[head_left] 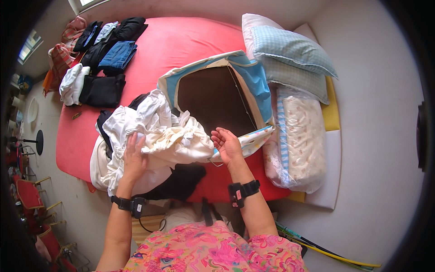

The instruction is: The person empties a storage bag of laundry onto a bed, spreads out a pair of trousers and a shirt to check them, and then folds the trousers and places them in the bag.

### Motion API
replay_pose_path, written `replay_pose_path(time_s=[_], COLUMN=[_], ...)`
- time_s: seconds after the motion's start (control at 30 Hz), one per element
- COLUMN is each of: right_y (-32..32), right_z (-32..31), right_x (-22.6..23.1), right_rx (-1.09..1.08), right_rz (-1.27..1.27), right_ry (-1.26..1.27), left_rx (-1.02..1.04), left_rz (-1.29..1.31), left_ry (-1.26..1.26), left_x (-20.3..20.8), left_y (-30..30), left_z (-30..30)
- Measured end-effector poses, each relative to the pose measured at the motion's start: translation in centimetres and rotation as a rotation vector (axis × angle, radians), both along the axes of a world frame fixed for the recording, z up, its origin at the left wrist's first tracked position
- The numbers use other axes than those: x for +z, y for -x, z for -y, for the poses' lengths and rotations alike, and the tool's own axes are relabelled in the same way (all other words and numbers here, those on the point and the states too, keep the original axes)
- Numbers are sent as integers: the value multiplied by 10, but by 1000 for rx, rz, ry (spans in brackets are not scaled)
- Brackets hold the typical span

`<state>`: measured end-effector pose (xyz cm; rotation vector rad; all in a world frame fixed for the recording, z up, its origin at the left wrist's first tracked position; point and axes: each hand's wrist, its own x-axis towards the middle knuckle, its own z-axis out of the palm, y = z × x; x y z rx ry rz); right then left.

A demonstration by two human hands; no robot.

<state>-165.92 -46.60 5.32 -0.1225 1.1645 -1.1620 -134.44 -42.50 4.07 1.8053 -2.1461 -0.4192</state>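
My left hand [135, 157] lies on a heap of white clothes [152, 111], its fingers stretched out over the cloth. To its right, my right hand [228, 144] is open with slightly curled fingers and nothing visible in it. It is beside the cream cloth [181, 140] at the heap's right end, by the near corner of a fabric storage box [260, 90]. The box is blue and white, with its top open and a dark brown inside. Dark garments [179, 181] stick out from under the heap on the near side.
All this rests on a red-covered bed [190, 38]. Folded dark clothes and jeans [118, 56] sit at the far left. Pillows [290, 47] and bedding in a clear plastic bag [303, 136] line the right side. Red chairs [28, 195] stand on the floor at left.
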Motion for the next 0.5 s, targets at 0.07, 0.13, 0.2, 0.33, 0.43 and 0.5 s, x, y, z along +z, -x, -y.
replay_pose_path(time_s=[0.07,0.13,0.2,0.33,0.43,0.5], right_y=[-7,-18,-25,-30,-19,-9], right_z=[1,5,10,30,45,51], right_x=[9,24,36,34,16,-11], right_rx=[54,92,131,205,169,114], right_rz=[-81,-71,-62,-136,-173,-222], right_ry=[50,94,142,251,237,125], left_rx=[2,8,5,34,45,48], left_rz=[-1,2,4,4,-3,6], left_ry=[3,6,32,33,19,16], left_x=[-2,-2,-1,0,2,0], left_y=[1,0,0,2,5,5], left_z=[0,-1,-1,0,0,1])
